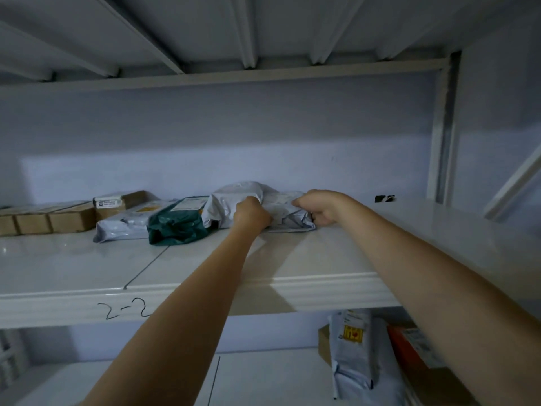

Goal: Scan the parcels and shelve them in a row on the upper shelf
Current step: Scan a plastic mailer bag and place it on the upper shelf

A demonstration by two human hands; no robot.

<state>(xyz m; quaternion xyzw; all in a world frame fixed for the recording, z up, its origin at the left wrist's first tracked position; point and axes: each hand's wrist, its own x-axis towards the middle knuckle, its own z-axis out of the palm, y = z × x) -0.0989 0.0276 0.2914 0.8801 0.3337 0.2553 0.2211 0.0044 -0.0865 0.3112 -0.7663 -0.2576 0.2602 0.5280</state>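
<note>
Both grips, left hand (254,213) and right hand (318,207), clench grey parcel (234,197) lying left-right.

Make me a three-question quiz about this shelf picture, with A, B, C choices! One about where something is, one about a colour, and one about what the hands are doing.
1. Where does the grey parcel that both hands hold lie?
A. on the floor
B. on the upper shelf
C. in a box

2. What colour is the bag right beside the grey parcel, on its left?
A. dark green
B. red
C. yellow

3. What are the left hand and the right hand doing?
A. hanging loose
B. pointing at the wall
C. gripping the grey parcel

Answers:
1. B, since the parcel rests on the white shelf marked 2-2, at the right end of the row.
2. A, since the crumpled bag touching it is dark green.
3. C, since both hands have fingers curled into the grey wrapping.
</note>
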